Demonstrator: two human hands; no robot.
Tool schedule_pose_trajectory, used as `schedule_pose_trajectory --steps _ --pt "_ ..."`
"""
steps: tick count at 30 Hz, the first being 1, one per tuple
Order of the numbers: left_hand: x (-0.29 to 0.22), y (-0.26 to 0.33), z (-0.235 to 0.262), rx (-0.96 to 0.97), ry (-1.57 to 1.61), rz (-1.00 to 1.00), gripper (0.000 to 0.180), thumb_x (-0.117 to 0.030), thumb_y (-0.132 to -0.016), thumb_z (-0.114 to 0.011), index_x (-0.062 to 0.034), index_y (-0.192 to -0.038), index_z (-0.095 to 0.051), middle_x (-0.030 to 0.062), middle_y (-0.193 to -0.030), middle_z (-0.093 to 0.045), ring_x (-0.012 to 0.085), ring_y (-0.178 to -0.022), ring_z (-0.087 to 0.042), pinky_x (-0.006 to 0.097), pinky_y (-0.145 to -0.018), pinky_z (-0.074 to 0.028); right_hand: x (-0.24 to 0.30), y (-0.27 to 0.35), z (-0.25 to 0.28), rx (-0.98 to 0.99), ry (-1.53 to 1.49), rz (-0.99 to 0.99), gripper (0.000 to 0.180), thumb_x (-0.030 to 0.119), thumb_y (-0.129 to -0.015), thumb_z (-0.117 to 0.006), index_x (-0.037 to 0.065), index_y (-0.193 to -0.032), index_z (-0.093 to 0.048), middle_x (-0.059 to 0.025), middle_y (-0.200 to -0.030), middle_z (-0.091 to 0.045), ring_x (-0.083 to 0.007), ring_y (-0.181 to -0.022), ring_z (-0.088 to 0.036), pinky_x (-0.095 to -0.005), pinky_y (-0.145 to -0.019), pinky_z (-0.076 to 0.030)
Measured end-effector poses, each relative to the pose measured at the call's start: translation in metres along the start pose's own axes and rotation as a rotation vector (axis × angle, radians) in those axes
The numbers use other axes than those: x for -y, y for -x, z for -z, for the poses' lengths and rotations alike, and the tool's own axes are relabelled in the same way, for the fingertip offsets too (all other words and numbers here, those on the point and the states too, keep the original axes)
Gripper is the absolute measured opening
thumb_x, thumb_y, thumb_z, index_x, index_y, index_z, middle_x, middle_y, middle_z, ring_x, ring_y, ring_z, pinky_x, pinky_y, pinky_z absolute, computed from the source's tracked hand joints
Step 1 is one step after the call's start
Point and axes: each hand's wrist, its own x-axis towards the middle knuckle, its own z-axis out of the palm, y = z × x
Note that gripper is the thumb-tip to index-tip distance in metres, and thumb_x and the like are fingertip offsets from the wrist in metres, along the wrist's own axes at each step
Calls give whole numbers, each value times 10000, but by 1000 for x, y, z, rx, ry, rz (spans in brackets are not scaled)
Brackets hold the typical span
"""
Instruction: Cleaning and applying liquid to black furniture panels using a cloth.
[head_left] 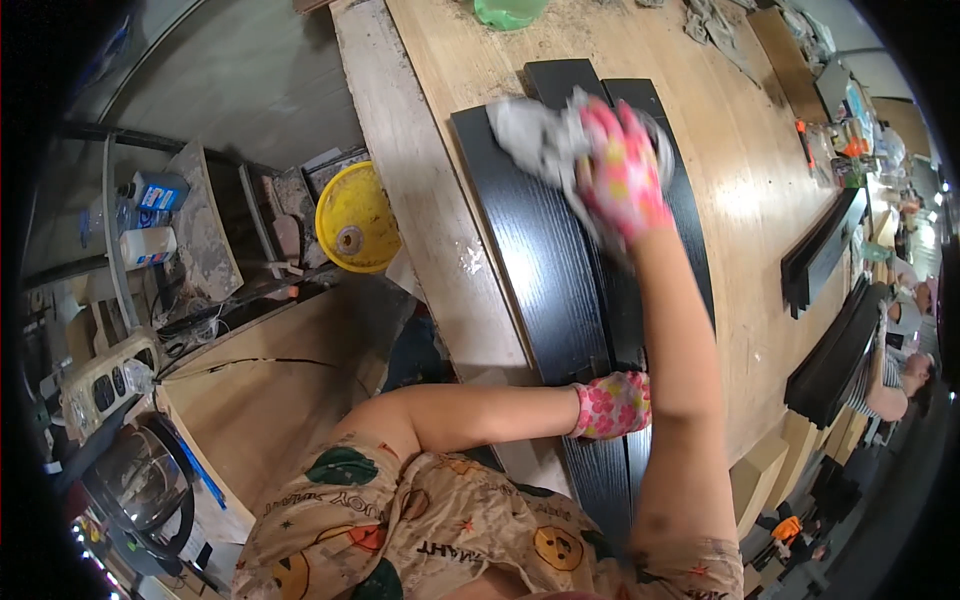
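Note:
Black wood-grained boards [535, 260] lie side by side on the light wooden table [740, 190], their far ends staggered. My right hand [627, 175], in a pink flowered glove, presses a crumpled grey-white rag [530, 138] onto the boards near their far end. Its fingers point away from me over the cloth, which looks slightly blurred. Nearer to my body, my left hand [612, 405] wears a matching glove and rests on the boards. My right forearm crosses in front of its fingers, so their pose is hidden.
A yellow bucket [358, 218] stands left of the table. More black boards [828, 250] are stacked to the right, with another person [885, 385] beside them. Bottles [160, 190] sit on a rack at far left. A green container [508, 12] is at the far edge.

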Motion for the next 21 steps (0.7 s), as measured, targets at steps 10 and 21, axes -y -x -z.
schedule_pose_trajectory --steps 10,21 --pt "2 -26 -61 -614 151 -101 259 -117 -850 -492 -27 -1059 -616 131 -1112 -619 300 -1032 -590 373 -873 -474 30 37 7 -140 -343 43 638 10 -669 -493 42 -1306 -494 -188 -1389 -446 -383 -1283 -412 -449 -1084 -320" --pt "45 -2 -70 -541 -2011 -80 553 -243 -867 -487 -99 -1392 -393 124 -1479 -342 285 -1358 -328 418 -1143 -217 49 145 18 151 -236 354 510 2 -680 -543 80 -1183 -584 -135 -1354 -490 -305 -1247 -461 -402 -1045 -386"
